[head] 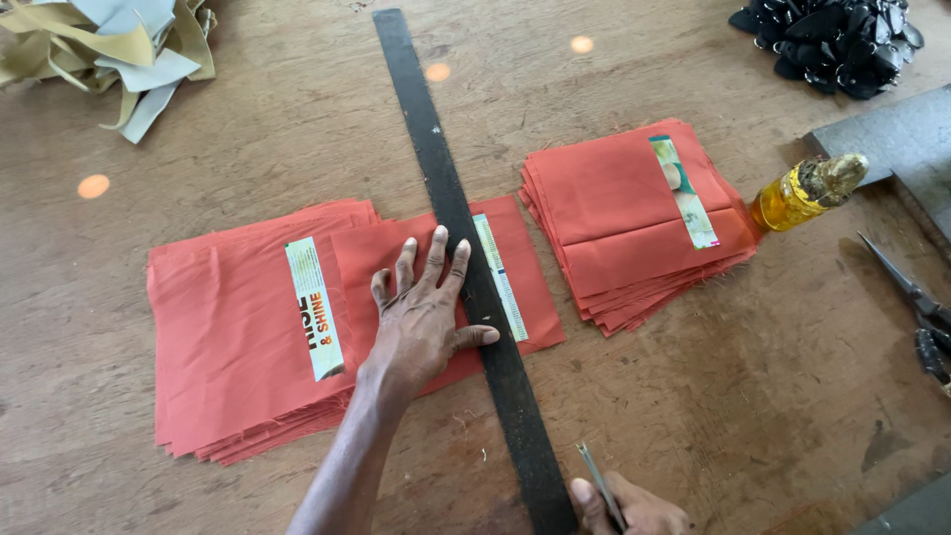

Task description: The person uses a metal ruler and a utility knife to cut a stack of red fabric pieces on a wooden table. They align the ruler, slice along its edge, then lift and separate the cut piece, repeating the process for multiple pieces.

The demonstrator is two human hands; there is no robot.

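My left hand (424,312) lies flat, fingers spread, on a single orange-red fabric piece (396,263) and presses against the left edge of a long black metal ruler (458,238) laid across it. A printed paper strip (500,277) on that piece shows right of the ruler. My right hand (626,507) at the bottom edge grips a thin metal blade (597,481) next to the ruler's near end. A stack of the same fabric pieces (233,337) with a printed strip lies to the left, and another stack (634,223) to the right.
A yellow bottle (804,190) lies right of the right-hand stack. Scissors (916,297) and a grey metal block (892,134) sit at the right edge. A heap of black pieces (837,40) is top right, pale fabric scraps (109,50) top left. All rest on a worn wooden table (733,396).
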